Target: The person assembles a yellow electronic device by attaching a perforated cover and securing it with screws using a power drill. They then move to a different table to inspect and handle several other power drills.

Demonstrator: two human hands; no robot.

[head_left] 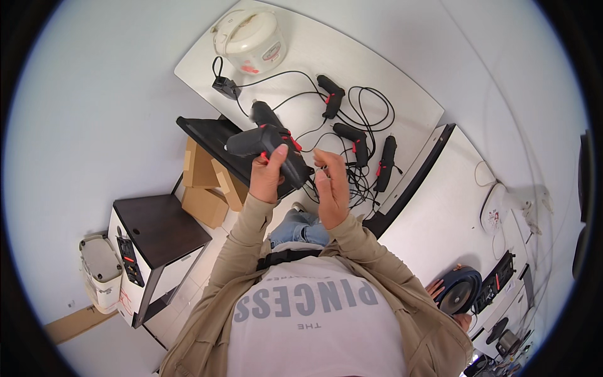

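Note:
My left hand (267, 179) is closed around a black pistol-shaped tool (251, 141) with a red trigger and a pale tip pointing left. Just behind it is a second black tool (266, 114) with a metal tip; the overlap hides whether my hand touches it too. My right hand (333, 191) hovers beside the held tool's handle end, fingers bent, thumb and forefinger slightly apart, with nothing visible between them. Farther right on the white table (301, 44) lie similar corded tools: an upper one (331, 96), a middle one (353, 141) and a straight-looking one (386, 164).
Black cords (377, 107) coil and tangle among the tools, one reaching a black adapter (226, 88). A white rice cooker (250, 41) stands at the far left table corner. Cardboard boxes (204, 204) and a dark-topped cabinet (160, 223) are left. Another person's hand (463, 321) touches a round dark-blue device (460, 290).

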